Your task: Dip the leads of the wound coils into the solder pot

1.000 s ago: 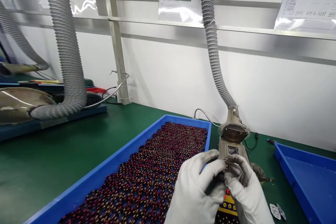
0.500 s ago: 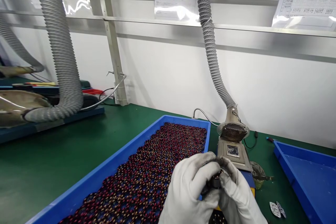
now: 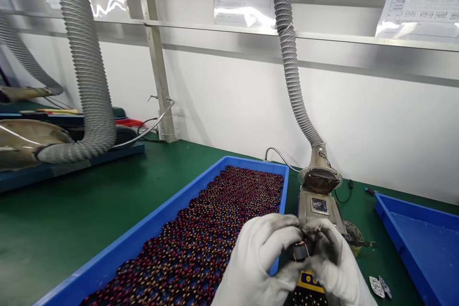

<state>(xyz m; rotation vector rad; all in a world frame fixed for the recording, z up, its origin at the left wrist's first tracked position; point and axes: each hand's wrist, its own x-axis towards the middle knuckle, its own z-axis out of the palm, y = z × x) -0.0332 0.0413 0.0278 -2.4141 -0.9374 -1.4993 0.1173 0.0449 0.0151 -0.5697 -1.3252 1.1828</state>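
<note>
Both my hands wear white gloves and meet low in the view, in front of a small metal bench machine [image 3: 320, 204]. My left hand [image 3: 256, 258] and my right hand [image 3: 333, 260] are both closed in a pinch on one small dark coil part [image 3: 300, 251] held between their fingertips. The part hangs just above the machine's yellow panel [image 3: 309, 280]. To the left of my hands lies a long blue tray [image 3: 154, 229] packed with several red and copper wound coils [image 3: 215, 229].
A grey ribbed extraction hose [image 3: 292, 67] drops to a round fan grille [image 3: 320, 180] on the machine. Another blue tray [image 3: 419, 239] sits at the right. A thicker hose [image 3: 88, 67] hangs over the green bench [image 3: 71, 210] at left. Small foil pieces [image 3: 380, 288] lie near my right hand.
My hands stayed together on the small part, drifting slightly down and right while my fingers turned it. The view shifted a little.
</note>
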